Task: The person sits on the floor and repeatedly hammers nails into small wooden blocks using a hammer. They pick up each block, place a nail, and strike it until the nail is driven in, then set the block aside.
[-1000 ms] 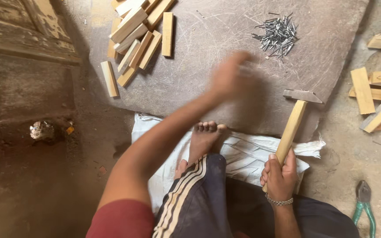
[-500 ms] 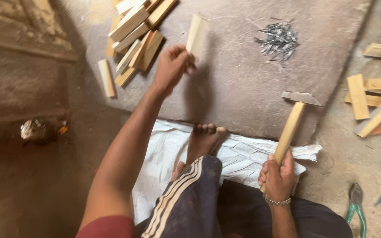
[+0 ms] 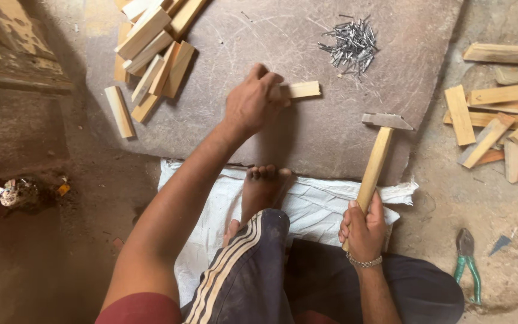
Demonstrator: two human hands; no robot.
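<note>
A: Where does the wood strip (image 3: 297,90) lie?
B: Flat on the stone slab (image 3: 307,138), its near end pinched under the left hand (image 3: 252,102), fingers curled together

A: And the right hand (image 3: 364,228)?
B: Fingers wrapped round the hammer (image 3: 376,162) handle, head resting on the slab; a white sack (image 3: 325,207) lies below it
</note>
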